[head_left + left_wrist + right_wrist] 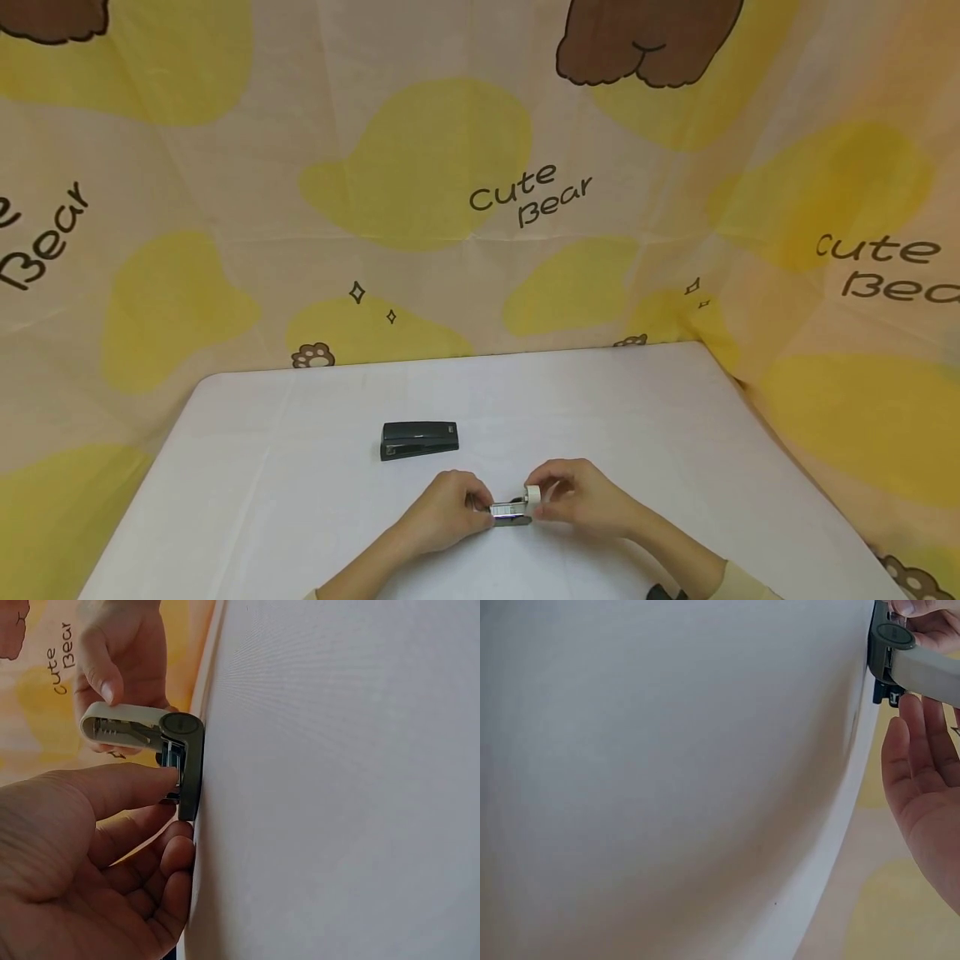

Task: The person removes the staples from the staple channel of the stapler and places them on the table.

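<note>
White-lidded stapler [513,507] opened on the desk [675,417]: left hand [442,510] pinches its base, right hand [581,498] fingers grip the lid.

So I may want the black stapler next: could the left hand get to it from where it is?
Probably yes. The black stapler lies alone on the white table, just beyond the left hand, with nothing between. But that hand is holding the small opened stapler.

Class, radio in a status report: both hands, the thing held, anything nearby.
Left hand pinches opened stapler base. Right hand holds its white top swung up. Black stapler lies apart, behind on table.
</note>
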A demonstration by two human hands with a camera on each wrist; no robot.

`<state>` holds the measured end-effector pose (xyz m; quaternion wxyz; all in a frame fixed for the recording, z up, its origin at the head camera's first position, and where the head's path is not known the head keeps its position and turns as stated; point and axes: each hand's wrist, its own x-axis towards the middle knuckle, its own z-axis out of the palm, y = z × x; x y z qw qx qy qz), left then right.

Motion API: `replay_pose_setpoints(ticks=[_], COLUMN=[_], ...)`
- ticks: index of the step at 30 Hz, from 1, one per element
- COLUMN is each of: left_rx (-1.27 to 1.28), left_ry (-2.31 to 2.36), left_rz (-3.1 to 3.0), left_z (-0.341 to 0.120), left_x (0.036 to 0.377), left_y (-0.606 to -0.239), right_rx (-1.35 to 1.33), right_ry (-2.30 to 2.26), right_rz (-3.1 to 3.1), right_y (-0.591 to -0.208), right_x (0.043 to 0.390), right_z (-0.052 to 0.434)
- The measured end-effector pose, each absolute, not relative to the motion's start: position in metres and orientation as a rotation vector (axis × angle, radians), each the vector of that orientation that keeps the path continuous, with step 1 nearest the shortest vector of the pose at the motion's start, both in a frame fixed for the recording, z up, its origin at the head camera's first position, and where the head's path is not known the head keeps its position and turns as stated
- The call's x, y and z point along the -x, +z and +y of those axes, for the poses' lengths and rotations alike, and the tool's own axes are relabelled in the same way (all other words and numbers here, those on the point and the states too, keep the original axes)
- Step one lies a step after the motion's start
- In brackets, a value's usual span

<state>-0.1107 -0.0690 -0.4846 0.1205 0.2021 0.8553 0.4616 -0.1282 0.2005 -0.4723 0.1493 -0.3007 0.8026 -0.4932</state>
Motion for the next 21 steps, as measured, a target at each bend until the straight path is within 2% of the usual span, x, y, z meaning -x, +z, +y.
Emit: replay_pose_setpoints(ticks=[21], left_rx=[-0.589], left_ry=[1.339], left_rz=[2.506], left_z=[-0.07], left_x=[0.11], left_y=[-0.484], right_rx=[0.767], right_ry=[-1.399], right_rz=[2.283], right_y=[-0.469], right_x=[0.126], right_z=[0.215])
